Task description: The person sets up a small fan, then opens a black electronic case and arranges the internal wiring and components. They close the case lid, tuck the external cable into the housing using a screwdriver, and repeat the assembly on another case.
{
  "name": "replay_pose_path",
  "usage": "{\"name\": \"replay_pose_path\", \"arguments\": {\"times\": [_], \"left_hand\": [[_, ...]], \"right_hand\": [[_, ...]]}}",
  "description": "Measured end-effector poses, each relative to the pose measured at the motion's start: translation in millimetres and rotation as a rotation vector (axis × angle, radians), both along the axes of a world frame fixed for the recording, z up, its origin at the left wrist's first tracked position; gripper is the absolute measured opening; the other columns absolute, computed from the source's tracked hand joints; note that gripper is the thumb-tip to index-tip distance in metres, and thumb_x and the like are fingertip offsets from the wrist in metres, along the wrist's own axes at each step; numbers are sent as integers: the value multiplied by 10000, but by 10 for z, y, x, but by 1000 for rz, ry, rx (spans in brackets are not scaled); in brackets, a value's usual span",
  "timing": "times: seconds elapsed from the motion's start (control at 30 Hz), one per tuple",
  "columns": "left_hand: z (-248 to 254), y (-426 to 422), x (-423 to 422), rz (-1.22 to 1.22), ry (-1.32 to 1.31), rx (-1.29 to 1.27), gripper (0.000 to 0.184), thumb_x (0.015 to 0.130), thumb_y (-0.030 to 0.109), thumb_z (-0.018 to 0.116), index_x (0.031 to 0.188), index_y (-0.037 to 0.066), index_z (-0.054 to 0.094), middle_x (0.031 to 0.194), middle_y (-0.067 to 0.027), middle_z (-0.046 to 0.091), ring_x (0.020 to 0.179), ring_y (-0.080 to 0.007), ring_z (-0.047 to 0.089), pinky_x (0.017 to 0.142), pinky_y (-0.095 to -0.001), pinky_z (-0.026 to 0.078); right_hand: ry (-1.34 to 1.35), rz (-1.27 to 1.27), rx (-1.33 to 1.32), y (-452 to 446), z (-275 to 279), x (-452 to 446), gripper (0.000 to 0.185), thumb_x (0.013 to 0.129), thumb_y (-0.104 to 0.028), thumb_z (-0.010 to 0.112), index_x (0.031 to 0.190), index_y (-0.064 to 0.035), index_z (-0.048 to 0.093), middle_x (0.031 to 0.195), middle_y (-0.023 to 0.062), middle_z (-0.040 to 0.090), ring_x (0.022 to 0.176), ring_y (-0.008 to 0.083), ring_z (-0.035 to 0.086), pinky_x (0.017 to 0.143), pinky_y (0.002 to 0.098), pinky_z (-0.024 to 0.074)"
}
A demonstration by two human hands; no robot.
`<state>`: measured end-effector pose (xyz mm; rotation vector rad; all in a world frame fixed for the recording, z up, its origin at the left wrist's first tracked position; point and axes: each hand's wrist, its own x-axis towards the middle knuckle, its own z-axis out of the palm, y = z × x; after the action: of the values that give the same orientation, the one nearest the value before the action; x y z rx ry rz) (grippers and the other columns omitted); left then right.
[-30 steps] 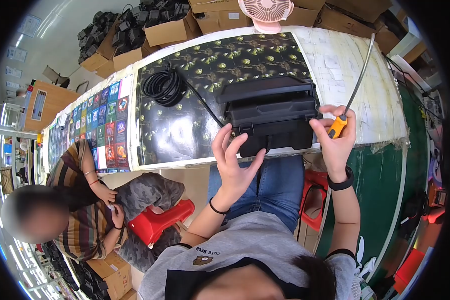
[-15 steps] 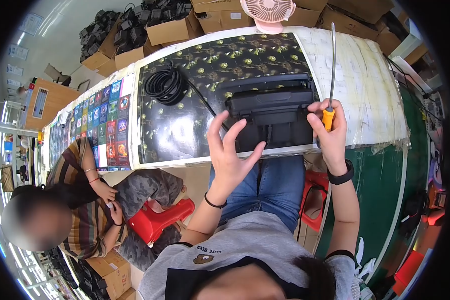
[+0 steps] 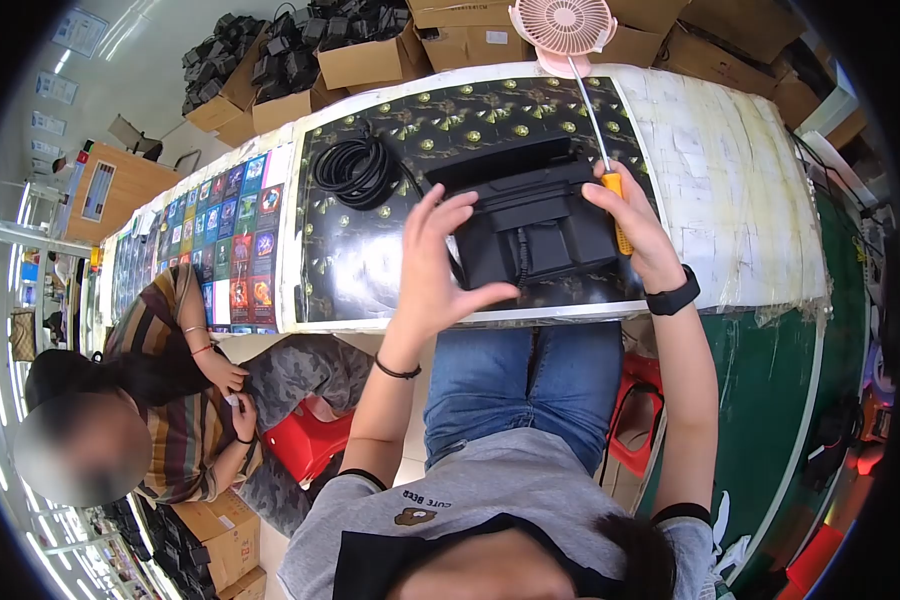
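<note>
Patterned mat (image 3: 470,105) underneath, boxy matte-black case (image 3: 560,245) between our hands. Our left hand (image 3: 432,272) spreads wide, empty, beside it; our right hand (image 3: 645,235) clasps an orange-handled screwdriver (image 3: 613,184), shaft pointing away.

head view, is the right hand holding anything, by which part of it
The right hand holds a long metal-shafted screwdriver by its yellow-orange handle.
</note>
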<state>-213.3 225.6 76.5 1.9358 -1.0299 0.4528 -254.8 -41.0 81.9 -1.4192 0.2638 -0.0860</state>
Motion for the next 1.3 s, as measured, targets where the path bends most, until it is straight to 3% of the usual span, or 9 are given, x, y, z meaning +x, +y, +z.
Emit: {"name": "replay_pose_path", "arguments": {"times": [0.1, 0.13, 0.3, 0.37, 0.43, 0.67, 0.97, 1.1, 1.3], "left_hand": [[227, 167, 253, -12, 18, 43, 471, 884, 473, 645, 1078, 45, 605, 1221, -154, 629, 1300, -420, 442, 1102, -510, 315], [351, 113, 299, 57, -2, 60, 649, 998, 558, 309, 937, 18, 664, 1158, -184, 664, 1298, -411, 466, 1097, -487, 314], [661, -279, 539, -184, -31, 132, 673, 986, 587, 346, 1289, 22, 554, 1350, -172, 548, 1346, -393, 418, 1125, -480, 298], [525, -464, 458, -306, 12, 323, 654, 952, 532, 470, 1403, 58, 467, 1402, -176, 485, 1354, -420, 379, 1129, -488, 304], [480, -444, 341, -118, -134, 495, 669, 923, 512, 524, 1428, 81, 447, 1403, -161, 487, 1348, -411, 386, 1122, -489, 312], [373, -367, 193, -116, -211, 626, 769, 921, 613, 455, 1479, 89, 380, 1481, -119, 434, 1377, -329, 385, 1123, -488, 298], [456, -384, 195, -184, -238, 704, 858, 849, 669, 525, 1481, 103, 393, 1533, -64, 397, 1413, -302, 363, 1136, -500, 289], [484, -424, 174, -155, -196, 674, 866, 763, 575, 698, 1464, 144, 432, 1519, -41, 423, 1373, -280, 429, 1099, -471, 361], [360, -500, 455, 57, -187, 529, 758, 792, 524, 701, 1417, 149, 493, 1479, -25, 477, 1316, -282, 492, 1036, -428, 429]], "right_hand": [[32, 40, 14, 99, 44, 27, 420, 832, -290, 775, 1101, -118, 502, 974, -14, 512, 889, 64, 526, 769, 196, 445], [31, 47, 8, 122, 34, 47, 428, 827, -287, 781, 1098, -118, 497, 965, -11, 514, 870, 67, 532, 752, 198, 453], [7, 62, 65, 207, 10, 60, 420, 824, -253, 788, 1094, -114, 496, 973, -3, 517, 888, 65, 531, 751, 194, 451], [-7, 59, 81, 210, -10, 67, 418, 824, -243, 789, 1092, -113, 497, 979, -2, 517, 891, 64, 527, 751, 195, 451], [0, 53, 77, 206, -24, 59, 418, 824, -240, 791, 1092, -111, 497, 985, -4, 518, 893, 64, 522, 752, 195, 450], [-55, 98, 47, 216, -80, 146, 428, 816, -252, 798, 1095, -108, 507, 985, -8, 524, 897, 65, 516, 763, 205, 448], [-97, 102, 33, 178, -141, 117, 460, 786, -209, 824, 1106, -100, 512, 1002, -5, 528, 931, 70, 510, 794, 212, 443], [-123, 85, -57, 139, -229, 114, 481, 784, -228, 835, 1122, -75, 527, 1052, 14, 536, 984, 90, 508, 840, 237, 448], [-144, -67, -283, 26, -173, -55, 316, 902, -196, 715, 1146, -49, 579, 1095, 62, 666, 1020, 131, 623, 890, 275, 481]]}}
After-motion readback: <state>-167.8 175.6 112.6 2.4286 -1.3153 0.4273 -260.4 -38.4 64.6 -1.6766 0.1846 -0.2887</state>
